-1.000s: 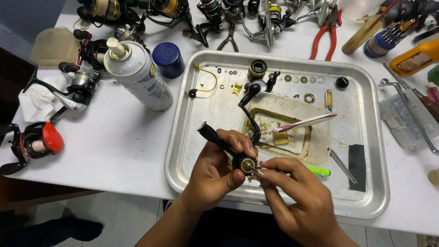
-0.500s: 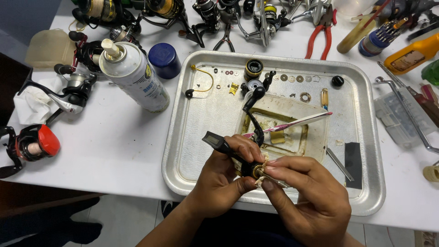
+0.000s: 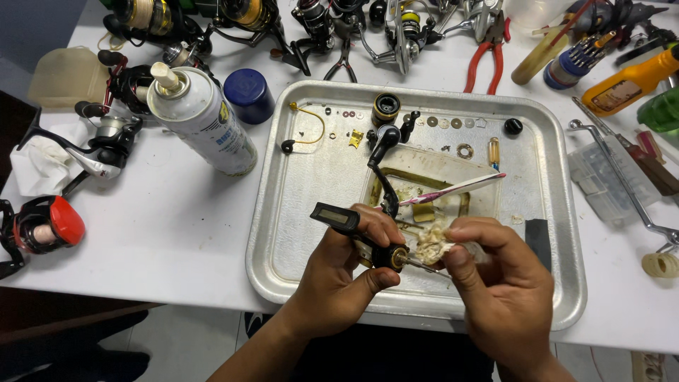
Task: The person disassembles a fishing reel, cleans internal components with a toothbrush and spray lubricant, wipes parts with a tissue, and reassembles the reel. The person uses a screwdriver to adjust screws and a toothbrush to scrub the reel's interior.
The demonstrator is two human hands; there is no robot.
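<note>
Wiping down a reel part over the tray; judging by the grip, mid-clean, not reassembly.
Left hand [image 3: 339, 279] closed around a black reel body [image 3: 368, 240] with a flat dark handle knob and a brass-ringed end; right hand [image 3: 495, 283] pinched shut on a crumpled, stained wipe [image 3: 433, 244] pressed at that end and its thin shaft; next move likely calls for turning the part while keeping the wipe tight; all held just above the dented aluminium tray [image 3: 283, 212], which carries small washers, a black spool [image 3: 385, 107], a pink toothbrush [image 3: 453, 189] across a shallow clear dish; white spray can [image 3: 201, 120], blue cap [image 3: 247, 94] and red pliers [image 3: 488, 56] on the white surface [image 3: 163, 233].
</note>
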